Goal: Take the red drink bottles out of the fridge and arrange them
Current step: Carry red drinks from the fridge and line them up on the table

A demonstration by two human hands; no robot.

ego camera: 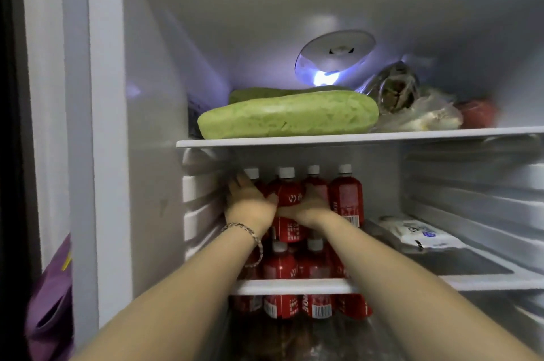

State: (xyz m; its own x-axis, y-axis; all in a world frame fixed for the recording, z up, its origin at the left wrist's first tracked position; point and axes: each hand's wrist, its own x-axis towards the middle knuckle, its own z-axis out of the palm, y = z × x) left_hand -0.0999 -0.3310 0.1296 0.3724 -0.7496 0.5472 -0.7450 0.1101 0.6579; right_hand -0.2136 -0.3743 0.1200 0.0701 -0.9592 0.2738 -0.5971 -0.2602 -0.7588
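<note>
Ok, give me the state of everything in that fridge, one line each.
Fridge, open, light on.
Red bottles, upright, capped, in rows.
Middle bottle, upright, gripped by the right hand.
Left hand, against the left of the bottles, grip unclear.
Green gourd, lying on the top shelf.
White packet, lying flat beside the bottles.

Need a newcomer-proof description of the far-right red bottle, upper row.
In the open fridge, look below the white-edged shelf bearing the pale green gourd. Just under it stands a row of four white-capped red plastic drink bottles. Yours is the far-right bottle, the only one in that row showing a barcode.
</note>
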